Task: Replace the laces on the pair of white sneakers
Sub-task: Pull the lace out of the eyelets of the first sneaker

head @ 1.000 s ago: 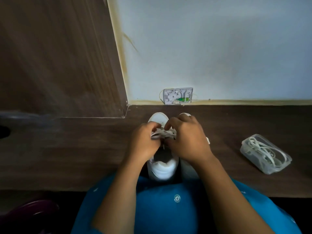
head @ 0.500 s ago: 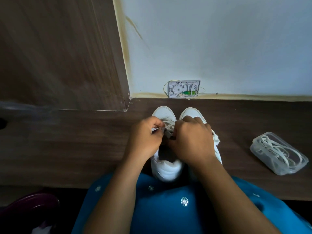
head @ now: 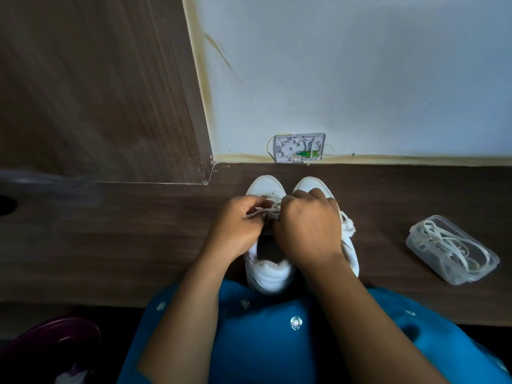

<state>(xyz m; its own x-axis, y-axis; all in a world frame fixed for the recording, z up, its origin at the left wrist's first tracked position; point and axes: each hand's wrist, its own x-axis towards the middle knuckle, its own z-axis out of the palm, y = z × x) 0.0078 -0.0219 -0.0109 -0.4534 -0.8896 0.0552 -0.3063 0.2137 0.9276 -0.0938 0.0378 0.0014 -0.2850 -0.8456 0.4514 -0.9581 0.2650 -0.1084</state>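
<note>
Two white sneakers stand side by side on the dark wooden desk (head: 124, 239), toes toward the wall. Over the left sneaker (head: 267, 270) both hands work at its worn grey lace (head: 270, 207). My left hand (head: 238, 225) pinches the lace from the left. My right hand (head: 307, 225) has its fingers curled around the lace from the right and hides most of the right sneaker (head: 347, 245), whose own lace hangs loose at its side. A clear plastic box (head: 454, 249) holding white laces lies to the right.
A white cable junction box (head: 300, 147) is fixed to the wall just behind the sneakers. A wooden panel (head: 97, 87) rises at the back left. My blue garment (head: 277, 333) fills the near edge, and a dark purple chair (head: 47, 345) shows at bottom left.
The view has tilted, so both toes show in full. My hands have stayed on the left sneaker's lace, shifting only slightly.
</note>
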